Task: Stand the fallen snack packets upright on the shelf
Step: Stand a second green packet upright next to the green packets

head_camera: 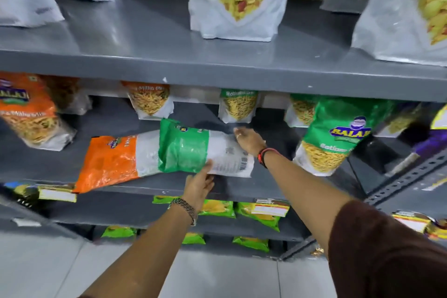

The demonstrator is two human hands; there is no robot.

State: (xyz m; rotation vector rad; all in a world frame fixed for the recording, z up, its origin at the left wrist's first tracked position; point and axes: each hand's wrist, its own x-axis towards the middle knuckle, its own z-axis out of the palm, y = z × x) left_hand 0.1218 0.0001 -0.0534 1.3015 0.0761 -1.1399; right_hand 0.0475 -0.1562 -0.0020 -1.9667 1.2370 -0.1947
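Both hands (249,140) on fallen green packet (183,146)

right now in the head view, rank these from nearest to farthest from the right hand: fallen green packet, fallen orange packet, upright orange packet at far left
1. Fallen green packet: lying on the middle shelf, its white end under the right hand.
2. Fallen orange packet: lying left of the green one, partly under it.
3. Upright orange packet: far left of the same shelf.

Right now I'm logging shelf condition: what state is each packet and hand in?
Green packet: fallen, lying over the orange one.
Orange packet: fallen flat.
Green Balaji packet: upright.
Left hand: open, touching the green packet's lower edge.
Right hand: open, on its white end.
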